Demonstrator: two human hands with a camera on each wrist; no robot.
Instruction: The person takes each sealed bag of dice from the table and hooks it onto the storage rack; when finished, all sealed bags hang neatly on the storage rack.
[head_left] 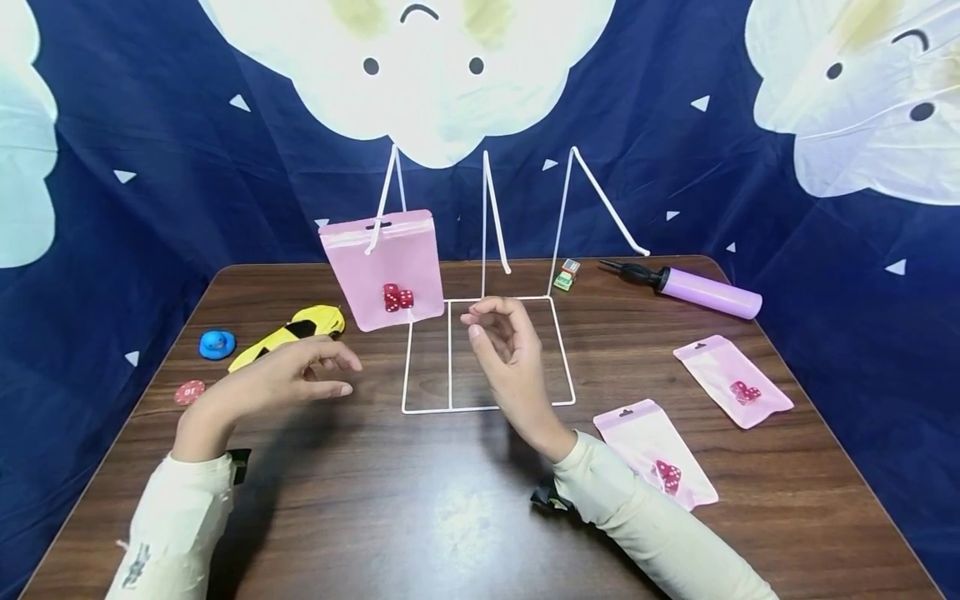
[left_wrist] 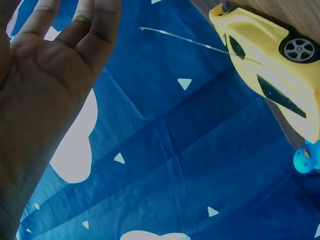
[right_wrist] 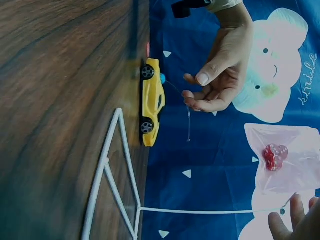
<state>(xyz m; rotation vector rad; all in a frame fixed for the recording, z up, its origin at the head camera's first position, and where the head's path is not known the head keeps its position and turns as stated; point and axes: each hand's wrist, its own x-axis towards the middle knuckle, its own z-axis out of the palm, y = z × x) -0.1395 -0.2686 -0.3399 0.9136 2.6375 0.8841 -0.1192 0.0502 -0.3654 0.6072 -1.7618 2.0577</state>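
A pink zip pouch [head_left: 390,258] with red dice [head_left: 396,298] showing in it hangs from the left arm of a white wire rack [head_left: 450,358]. My left hand [head_left: 277,379] hovers left of the rack, beside the yellow toy car [head_left: 318,317], fingers loosely bent and holding nothing. Its bare palm [left_wrist: 55,65] shows in the left wrist view. In front of the rack's middle arm is my right hand [head_left: 513,354], fingers and thumb loosely curved around empty air. The right wrist view shows the hanging pouch [right_wrist: 295,140] beyond the right fingertips [right_wrist: 295,215].
Two more pink pouches with red dice, a nearer pouch [head_left: 630,433] and a farther pouch [head_left: 720,362], lie on the right. Behind them are a purple hand pump [head_left: 705,292] and a small green item [head_left: 566,277]. A blue duck [head_left: 217,344] and red chip [head_left: 190,392] sit left.
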